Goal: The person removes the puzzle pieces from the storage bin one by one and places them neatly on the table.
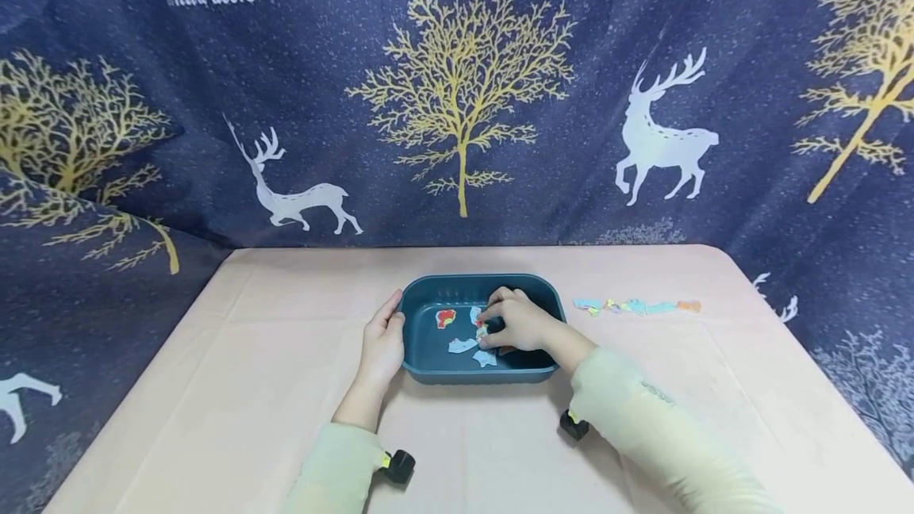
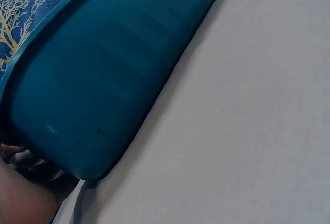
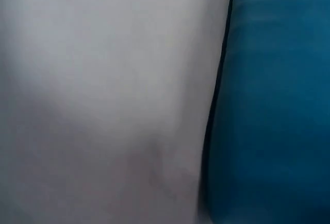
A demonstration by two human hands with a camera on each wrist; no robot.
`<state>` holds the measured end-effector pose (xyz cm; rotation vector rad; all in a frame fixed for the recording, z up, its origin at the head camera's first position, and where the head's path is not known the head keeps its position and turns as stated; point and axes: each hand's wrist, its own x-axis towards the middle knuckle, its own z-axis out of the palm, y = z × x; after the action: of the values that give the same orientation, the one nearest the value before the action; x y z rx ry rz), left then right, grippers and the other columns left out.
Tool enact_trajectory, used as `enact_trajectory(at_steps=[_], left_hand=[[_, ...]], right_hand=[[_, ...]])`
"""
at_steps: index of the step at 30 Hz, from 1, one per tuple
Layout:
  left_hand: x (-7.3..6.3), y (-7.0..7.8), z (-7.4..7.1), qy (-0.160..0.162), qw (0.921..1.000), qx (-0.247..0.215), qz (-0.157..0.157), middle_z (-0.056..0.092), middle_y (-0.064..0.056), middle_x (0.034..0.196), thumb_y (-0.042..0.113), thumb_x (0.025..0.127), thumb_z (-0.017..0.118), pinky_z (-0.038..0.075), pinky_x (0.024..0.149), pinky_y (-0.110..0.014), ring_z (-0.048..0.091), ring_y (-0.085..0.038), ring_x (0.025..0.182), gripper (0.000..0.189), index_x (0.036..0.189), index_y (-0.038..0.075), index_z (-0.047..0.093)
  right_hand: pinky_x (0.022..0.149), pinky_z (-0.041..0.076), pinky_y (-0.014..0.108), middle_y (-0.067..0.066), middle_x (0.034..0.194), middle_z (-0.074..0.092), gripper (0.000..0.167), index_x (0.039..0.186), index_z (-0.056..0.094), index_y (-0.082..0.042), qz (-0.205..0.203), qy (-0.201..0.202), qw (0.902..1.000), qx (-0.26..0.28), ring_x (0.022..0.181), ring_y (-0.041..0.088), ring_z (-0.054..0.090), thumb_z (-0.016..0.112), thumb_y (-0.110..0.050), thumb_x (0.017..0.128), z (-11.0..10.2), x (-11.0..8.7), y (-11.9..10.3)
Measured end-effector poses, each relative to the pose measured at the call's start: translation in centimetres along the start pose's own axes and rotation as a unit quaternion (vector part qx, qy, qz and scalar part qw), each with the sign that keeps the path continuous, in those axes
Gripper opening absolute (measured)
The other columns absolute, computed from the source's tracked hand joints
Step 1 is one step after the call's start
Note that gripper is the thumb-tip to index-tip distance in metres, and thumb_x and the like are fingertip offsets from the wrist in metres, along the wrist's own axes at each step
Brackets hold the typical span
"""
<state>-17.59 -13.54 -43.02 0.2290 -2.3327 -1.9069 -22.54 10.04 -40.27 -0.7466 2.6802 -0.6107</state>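
Observation:
A dark teal plastic bin (image 1: 428, 377) stands on the table, with several small, flat, colourful puzzle pieces inside. My left hand (image 1: 383, 343) grips the bin's left end, its thumb over the rim and its fingers outside. In the left wrist view, part of this hand (image 2: 28, 193) shows beside the bin's lower corner. Reaching over the bin's right side, my right hand (image 1: 520, 322) pinches a small multicoloured puzzle piece (image 1: 481, 332) between thumb and fingers. Pale blue pieces (image 1: 485, 358) lie close under it, and a red and yellow piece (image 1: 446, 318) lies farther left.
To the right of the bin, a row of puzzle pieces (image 1: 634, 306) runs along the table, pale blue for the most part with an orange one (image 1: 689, 306) at its end. A pale cloth (image 1: 236, 387) covers the table. Behind hangs a dark blue curtain (image 1: 307, 101) with trees and deer.

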Motion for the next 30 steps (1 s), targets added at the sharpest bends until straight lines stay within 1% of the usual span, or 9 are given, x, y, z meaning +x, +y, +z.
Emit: enact_trajectory(at_steps=[3,6,8,11,14,18,21,26,30], left_hand=[[0.00,-0.05,0.00,0.002,1.0000,-0.003,0.001,0.035,-0.008,0.152,0.011,0.100,0.035,0.024,0.118,-0.043,0.026,-0.026,0.143,0.045,0.144,0.006,0.038],[-0.01,-0.09,-0.03,0.005,1.0000,0.000,0.005,0.036,-0.009,0.152,0.011,0.100,0.035,0.024,0.118,-0.043,0.027,-0.026,0.143,0.045,0.144,0.006,0.038],[-0.02,-0.09,-0.03,0.005,1.0000,0.001,0.006,0.036,-0.009,0.151,0.010,0.100,0.035,0.024,0.118,-0.043,0.027,-0.026,0.143,0.045,0.144,0.006,0.038],[-0.02,-0.07,-0.01,0.003,1.0000,0.003,0.008,0.036,-0.009,0.151,0.010,0.100,0.034,0.024,0.118,-0.043,0.027,-0.026,0.143,0.045,0.144,0.005,0.038],[-0.01,-0.05,0.03,0.003,1.0000,0.001,0.008,0.036,-0.009,0.151,0.010,0.100,0.034,0.024,0.118,-0.043,0.027,-0.026,0.143,0.045,0.144,0.005,0.038],[-0.04,-0.02,0.06,0.004,1.0000,0.002,0.006,0.036,-0.009,0.151,0.010,0.100,0.035,0.024,0.118,-0.044,0.027,-0.026,0.143,0.045,0.144,0.006,0.038],[-0.08,0.05,0.03,0.005,1.0000,0.003,0.007,0.036,-0.009,0.151,0.010,0.099,0.035,0.024,0.118,-0.043,0.027,-0.026,0.143,0.045,0.144,0.006,0.039],[-0.12,0.16,0.00,0.004,1.0000,-0.001,0.006,0.035,-0.010,0.152,0.010,0.099,0.035,0.024,0.118,-0.043,0.027,-0.026,0.143,0.045,0.144,0.005,0.038],[-0.10,0.18,0.08,0.002,1.0000,0.000,0.001,0.035,-0.009,0.152,0.010,0.100,0.034,0.023,0.118,-0.043,0.026,-0.026,0.143,0.045,0.144,0.006,0.038]], right_hand=[[0.099,0.045,0.045,0.006,0.135,0.047,0.045,0.121,0.066,-0.020,0.002,0.004,1.0000,-0.006,0.124,0.028,0.040,0.072,-0.040,0.081,0.08,0.00,-0.06],[0.099,0.045,0.043,0.007,0.137,0.046,0.054,0.131,0.058,-0.021,0.006,0.002,0.9997,-0.024,0.124,0.028,0.041,0.069,-0.043,0.083,0.14,0.13,-0.07],[0.095,0.045,0.039,0.008,0.134,0.045,0.063,0.139,0.049,-0.022,0.013,-0.004,0.9993,-0.035,0.119,0.026,0.042,0.068,-0.046,0.083,0.17,0.21,-0.04],[0.084,0.043,0.035,0.008,0.123,0.045,0.069,0.143,0.043,-0.022,0.025,-0.015,0.9990,-0.032,0.106,0.022,0.041,0.067,-0.048,0.083,0.19,0.32,0.04],[0.079,0.041,0.033,0.006,0.114,0.044,0.069,0.140,0.047,-0.021,0.035,-0.018,0.9990,-0.019,0.098,0.021,0.039,0.070,-0.047,0.081,0.21,0.41,0.11],[0.088,0.046,0.038,0.008,0.118,0.047,0.068,0.132,0.053,-0.014,0.039,0.004,0.9992,0.001,0.104,0.023,0.045,0.075,-0.044,0.076,0.19,0.35,0.07],[0.095,0.047,0.041,0.010,0.120,0.051,0.061,0.125,0.055,-0.008,0.040,0.035,0.9983,0.026,0.110,0.026,0.050,0.077,-0.037,0.076,0.12,0.31,-0.04],[0.086,0.052,0.038,0.008,0.107,0.062,0.040,0.113,0.057,-0.007,0.051,0.071,0.9935,0.073,0.098,0.023,0.060,0.074,-0.024,0.082,-0.05,0.29,-0.18],[0.082,0.054,0.036,0.006,0.100,0.067,0.029,0.108,0.060,-0.008,0.057,0.091,0.9908,0.083,0.092,0.019,0.063,0.071,-0.020,0.084,-0.19,0.25,0.03]])
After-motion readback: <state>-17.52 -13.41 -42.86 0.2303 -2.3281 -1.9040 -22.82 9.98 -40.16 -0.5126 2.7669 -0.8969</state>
